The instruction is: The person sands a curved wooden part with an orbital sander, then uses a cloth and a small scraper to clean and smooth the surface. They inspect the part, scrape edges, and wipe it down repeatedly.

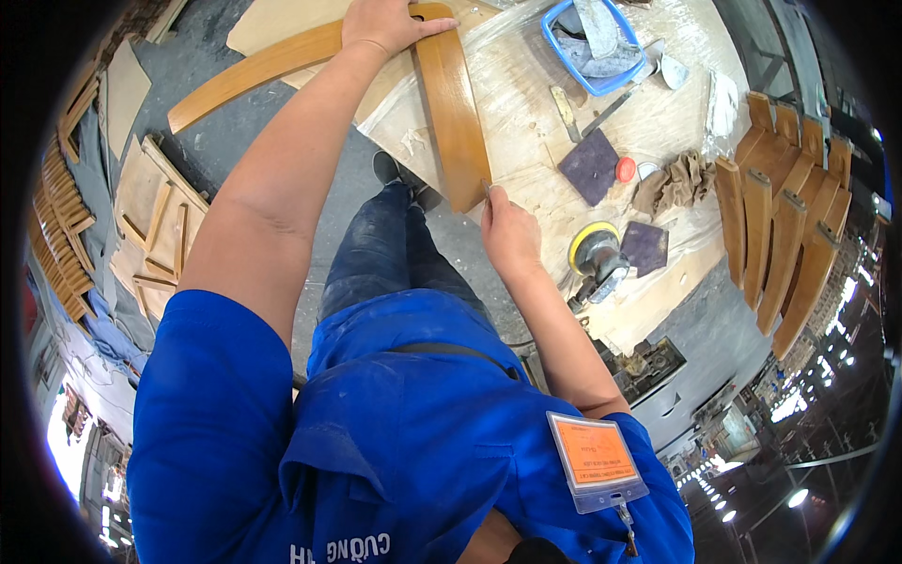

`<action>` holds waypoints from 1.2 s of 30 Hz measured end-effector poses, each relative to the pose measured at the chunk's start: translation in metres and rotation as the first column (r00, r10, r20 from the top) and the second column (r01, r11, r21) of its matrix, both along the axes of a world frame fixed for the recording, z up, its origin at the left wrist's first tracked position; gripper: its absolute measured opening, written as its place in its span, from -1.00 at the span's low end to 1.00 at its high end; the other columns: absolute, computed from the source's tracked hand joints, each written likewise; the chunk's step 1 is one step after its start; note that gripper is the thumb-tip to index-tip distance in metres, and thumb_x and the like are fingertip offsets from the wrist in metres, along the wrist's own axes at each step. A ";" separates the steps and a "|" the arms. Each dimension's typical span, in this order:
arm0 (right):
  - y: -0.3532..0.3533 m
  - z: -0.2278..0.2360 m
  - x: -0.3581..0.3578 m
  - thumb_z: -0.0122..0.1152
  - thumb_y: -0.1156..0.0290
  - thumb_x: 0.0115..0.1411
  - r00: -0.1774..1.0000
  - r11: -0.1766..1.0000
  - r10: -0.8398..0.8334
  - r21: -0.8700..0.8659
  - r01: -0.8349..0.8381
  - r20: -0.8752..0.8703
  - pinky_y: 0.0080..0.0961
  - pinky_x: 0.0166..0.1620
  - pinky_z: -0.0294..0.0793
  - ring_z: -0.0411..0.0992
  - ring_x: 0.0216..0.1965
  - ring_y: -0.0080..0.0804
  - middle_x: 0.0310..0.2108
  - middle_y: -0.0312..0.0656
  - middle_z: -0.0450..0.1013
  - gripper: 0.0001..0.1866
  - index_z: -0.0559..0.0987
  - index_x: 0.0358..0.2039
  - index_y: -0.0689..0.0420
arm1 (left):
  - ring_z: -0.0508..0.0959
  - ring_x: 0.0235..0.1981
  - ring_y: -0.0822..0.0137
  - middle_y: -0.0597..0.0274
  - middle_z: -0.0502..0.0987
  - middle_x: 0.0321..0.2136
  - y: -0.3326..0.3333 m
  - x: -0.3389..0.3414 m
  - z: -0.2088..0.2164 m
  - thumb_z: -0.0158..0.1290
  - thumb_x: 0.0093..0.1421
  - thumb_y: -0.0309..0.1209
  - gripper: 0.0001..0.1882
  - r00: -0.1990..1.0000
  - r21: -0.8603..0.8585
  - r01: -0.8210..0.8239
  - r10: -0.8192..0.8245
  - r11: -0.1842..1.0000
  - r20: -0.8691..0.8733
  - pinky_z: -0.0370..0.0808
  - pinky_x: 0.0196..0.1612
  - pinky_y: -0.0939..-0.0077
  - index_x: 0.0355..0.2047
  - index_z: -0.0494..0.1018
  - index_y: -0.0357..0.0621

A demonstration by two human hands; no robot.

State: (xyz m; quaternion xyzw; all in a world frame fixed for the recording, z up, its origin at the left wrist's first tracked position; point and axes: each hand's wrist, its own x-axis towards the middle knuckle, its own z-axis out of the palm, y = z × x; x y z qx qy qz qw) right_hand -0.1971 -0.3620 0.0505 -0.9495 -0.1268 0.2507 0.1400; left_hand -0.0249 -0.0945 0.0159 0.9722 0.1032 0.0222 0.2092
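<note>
One glossy brown V-shaped wooden frame (453, 122) lies across the edge of the pale film-covered tabletop (526, 113), the grip of the left hand (381, 25) closed over its joint, thumb outstretched, and the grip of the right hand (510, 235) bunched at its right leg's tip, holding what, if anything, I cannot tell. Right of the frame sit two dark-purple sheets (590, 167) and one yellow-rimmed black sander (598, 256); below it, one orange badge card (592, 453) carries dark print, and the blue cloth shirt (404, 404) white lettering.

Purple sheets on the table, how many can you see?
2: one purple sheet just left of the round red thing, another purple sheet right of the sander. More could be hidden.
</note>
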 end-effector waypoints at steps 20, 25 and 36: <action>-0.018 -0.002 0.004 -0.01 0.43 0.22 0.965 0.923 -0.232 0.284 0.258 -0.121 -0.08 -0.37 0.36 0.43 -0.43 0.18 -0.55 0.17 0.42 -0.87 0.42 -0.31 0.23 | 0.51 -0.18 0.02 0.01 0.54 -0.30 0.000 0.000 -0.002 0.20 -0.18 0.25 -0.33 1.000 0.027 0.012 -0.012 1.000 0.012 0.44 -0.09 0.18 -0.36 0.53 -0.14; -0.014 -0.005 0.003 -0.01 0.42 0.21 0.978 0.952 -0.173 0.236 0.196 -0.116 -0.03 -0.35 0.37 0.43 -0.43 0.19 -0.54 0.17 0.44 -0.85 0.44 -0.28 0.22 | 0.51 -0.18 0.03 0.01 0.54 -0.29 0.002 0.001 -0.006 0.20 -0.18 0.25 -0.32 0.999 0.035 0.025 -0.026 0.999 0.043 0.44 -0.09 0.19 -0.35 0.53 -0.14; -0.012 -0.007 0.003 0.01 0.38 0.21 0.998 0.992 -0.058 0.110 0.058 -0.003 0.00 -0.37 0.41 0.46 -0.47 0.14 -0.54 0.11 0.48 -0.86 0.44 -0.28 0.16 | 0.51 -0.19 0.05 0.04 0.54 -0.30 0.001 0.001 -0.006 0.21 -0.18 0.25 -0.32 0.999 0.024 0.016 -0.017 1.000 0.042 0.44 -0.10 0.22 -0.32 0.54 -0.12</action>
